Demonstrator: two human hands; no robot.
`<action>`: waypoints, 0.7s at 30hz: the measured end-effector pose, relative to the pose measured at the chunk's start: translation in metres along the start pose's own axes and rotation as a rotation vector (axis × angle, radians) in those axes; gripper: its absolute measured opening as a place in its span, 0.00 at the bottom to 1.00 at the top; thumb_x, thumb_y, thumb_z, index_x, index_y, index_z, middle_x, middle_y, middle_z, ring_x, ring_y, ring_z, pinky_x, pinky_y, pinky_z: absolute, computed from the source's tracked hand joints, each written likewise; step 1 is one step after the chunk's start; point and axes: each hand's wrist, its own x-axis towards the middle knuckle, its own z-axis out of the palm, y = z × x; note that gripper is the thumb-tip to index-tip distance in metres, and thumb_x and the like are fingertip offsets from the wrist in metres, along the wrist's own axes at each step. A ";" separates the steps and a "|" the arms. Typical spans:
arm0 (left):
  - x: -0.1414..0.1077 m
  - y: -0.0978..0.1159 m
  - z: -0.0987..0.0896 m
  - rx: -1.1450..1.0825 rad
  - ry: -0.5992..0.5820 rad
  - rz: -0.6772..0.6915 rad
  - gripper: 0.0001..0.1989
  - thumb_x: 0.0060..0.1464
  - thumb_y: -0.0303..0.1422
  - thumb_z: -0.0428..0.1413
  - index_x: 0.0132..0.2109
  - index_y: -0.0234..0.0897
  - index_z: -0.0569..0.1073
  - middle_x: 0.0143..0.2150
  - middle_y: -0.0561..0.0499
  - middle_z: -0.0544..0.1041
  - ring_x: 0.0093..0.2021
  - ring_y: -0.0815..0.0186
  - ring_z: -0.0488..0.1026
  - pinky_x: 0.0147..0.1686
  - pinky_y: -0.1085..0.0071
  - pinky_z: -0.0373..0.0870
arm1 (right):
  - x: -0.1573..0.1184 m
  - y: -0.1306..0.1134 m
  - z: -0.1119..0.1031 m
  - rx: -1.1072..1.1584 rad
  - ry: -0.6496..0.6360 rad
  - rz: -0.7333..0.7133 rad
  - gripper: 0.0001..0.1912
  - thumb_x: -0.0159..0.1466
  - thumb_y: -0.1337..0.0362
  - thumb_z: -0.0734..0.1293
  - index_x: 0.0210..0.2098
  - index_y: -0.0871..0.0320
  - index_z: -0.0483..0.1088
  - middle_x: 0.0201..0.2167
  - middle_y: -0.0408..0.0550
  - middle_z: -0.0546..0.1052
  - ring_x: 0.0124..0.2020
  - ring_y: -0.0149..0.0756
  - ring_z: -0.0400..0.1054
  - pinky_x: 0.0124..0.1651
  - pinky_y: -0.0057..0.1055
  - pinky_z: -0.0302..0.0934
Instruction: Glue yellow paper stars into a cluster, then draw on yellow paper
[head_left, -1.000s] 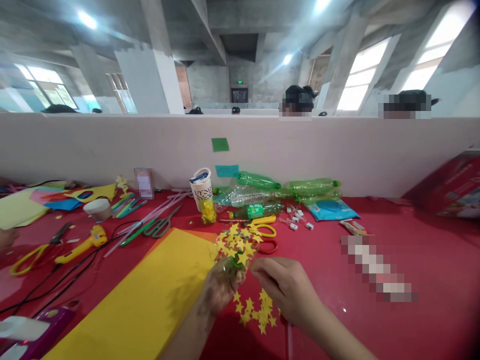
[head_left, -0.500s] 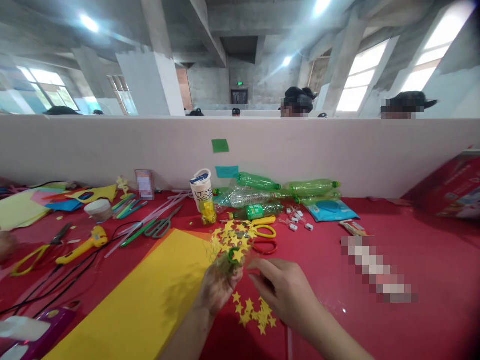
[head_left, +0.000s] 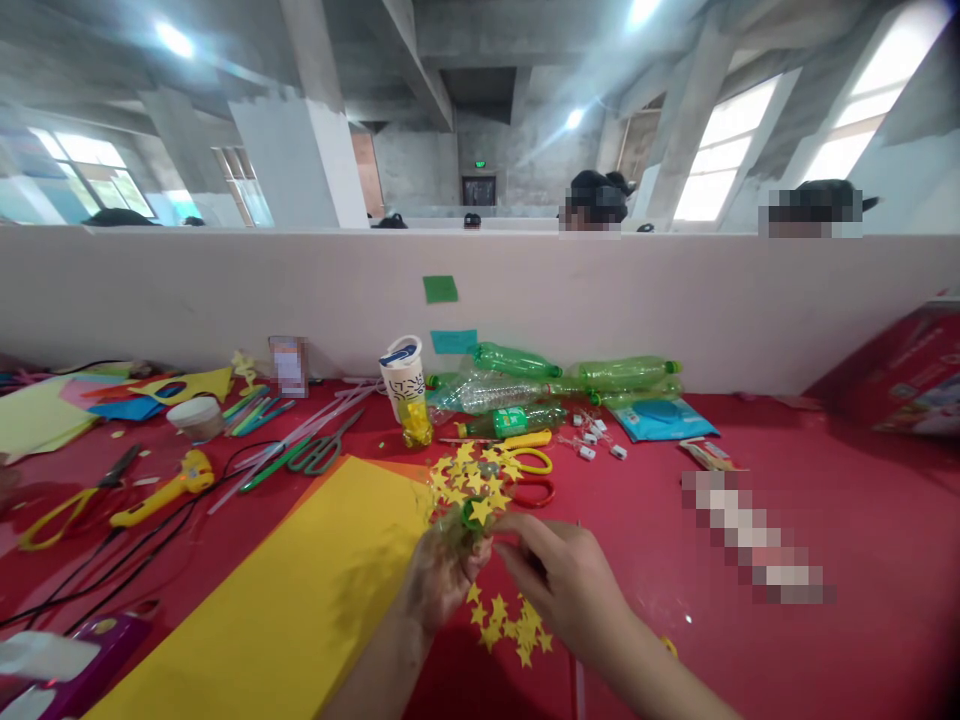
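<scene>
My left hand [head_left: 444,565] is wrapped round a cut piece of clear green plastic bottle [head_left: 450,522], its green neck ring facing me. Yellow stars [head_left: 469,468] spread out in a cluster on its far side. One yellow star [head_left: 480,511] sits at the neck ring, where the fingertips of my right hand [head_left: 559,570] come up against its right edge. Thumb and forefinger of that hand are bent close together; anything between them is too small to make out. Below, a loose pile of yellow stars [head_left: 514,630] lies on the red table [head_left: 750,670].
Yellow sheets [head_left: 255,590] lie at left, beside a yellow glue gun [head_left: 169,490] with its cable and grey scissors [head_left: 322,452]. Behind my hands stand a white cup [head_left: 403,380] and several green bottles [head_left: 517,362]. Red-handled scissors [head_left: 536,490] lie close by. A white partition [head_left: 225,290] bounds the table.
The bottle piece and its stars have shifted slightly right in my left hand. My right fingertips now meet the star at the neck ring, where a small gap showed before.
</scene>
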 end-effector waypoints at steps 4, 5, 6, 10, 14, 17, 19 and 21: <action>0.000 -0.002 -0.002 -0.027 -0.042 0.018 0.02 0.43 0.26 0.60 0.26 0.32 0.73 0.24 0.51 0.73 0.22 0.73 0.66 0.23 0.78 0.64 | 0.000 0.001 0.002 -0.013 -0.018 -0.007 0.08 0.65 0.63 0.58 0.41 0.54 0.67 0.22 0.40 0.71 0.21 0.28 0.61 0.26 0.24 0.50; 0.000 -0.003 -0.003 -0.030 -0.048 0.017 0.02 0.43 0.26 0.60 0.27 0.32 0.74 0.24 0.51 0.74 0.22 0.73 0.67 0.23 0.78 0.64 | 0.000 0.001 0.002 -0.023 -0.024 -0.010 0.08 0.65 0.64 0.58 0.41 0.54 0.67 0.23 0.41 0.71 0.22 0.28 0.62 0.26 0.24 0.49; 0.001 -0.003 -0.004 -0.033 -0.053 0.013 0.02 0.43 0.26 0.60 0.28 0.32 0.74 0.25 0.50 0.74 0.22 0.73 0.67 0.23 0.78 0.64 | 0.000 0.001 0.002 -0.037 -0.032 -0.018 0.08 0.65 0.64 0.58 0.39 0.55 0.68 0.23 0.41 0.71 0.22 0.28 0.62 0.26 0.24 0.49; 0.003 -0.001 -0.006 -0.039 -0.065 -0.019 0.02 0.46 0.26 0.58 0.30 0.31 0.74 0.27 0.48 0.74 0.23 0.73 0.66 0.23 0.79 0.64 | 0.001 0.000 0.002 -0.121 -0.095 -0.062 0.10 0.65 0.65 0.56 0.32 0.56 0.68 0.23 0.43 0.72 0.23 0.29 0.63 0.26 0.25 0.49; 0.004 0.006 -0.003 -0.035 -0.058 -0.040 0.03 0.48 0.22 0.55 0.30 0.30 0.73 0.24 0.50 0.71 0.21 0.75 0.64 0.22 0.82 0.63 | 0.004 0.002 0.004 -0.210 -0.171 -0.090 0.10 0.65 0.66 0.57 0.34 0.55 0.69 0.22 0.43 0.73 0.22 0.30 0.65 0.26 0.25 0.48; 0.004 0.008 -0.001 -0.026 -0.050 -0.034 0.03 0.50 0.24 0.54 0.29 0.31 0.73 0.22 0.51 0.69 0.21 0.75 0.63 0.22 0.81 0.64 | 0.004 0.003 0.005 -0.227 -0.194 -0.089 0.09 0.65 0.65 0.58 0.34 0.55 0.69 0.21 0.42 0.73 0.22 0.30 0.65 0.25 0.25 0.47; 0.003 0.006 -0.001 -0.011 -0.045 -0.028 0.03 0.50 0.25 0.55 0.30 0.30 0.73 0.23 0.50 0.70 0.21 0.75 0.64 0.21 0.80 0.63 | 0.004 0.003 0.003 -0.196 -0.187 -0.085 0.09 0.65 0.65 0.57 0.34 0.55 0.69 0.22 0.43 0.73 0.23 0.30 0.65 0.26 0.25 0.49; 0.003 0.003 -0.001 -0.001 -0.037 -0.014 0.03 0.49 0.25 0.56 0.30 0.30 0.73 0.25 0.49 0.72 0.21 0.74 0.65 0.21 0.80 0.62 | 0.003 0.001 0.001 -0.147 -0.160 -0.075 0.09 0.65 0.65 0.57 0.36 0.55 0.69 0.24 0.44 0.73 0.25 0.30 0.65 0.28 0.24 0.50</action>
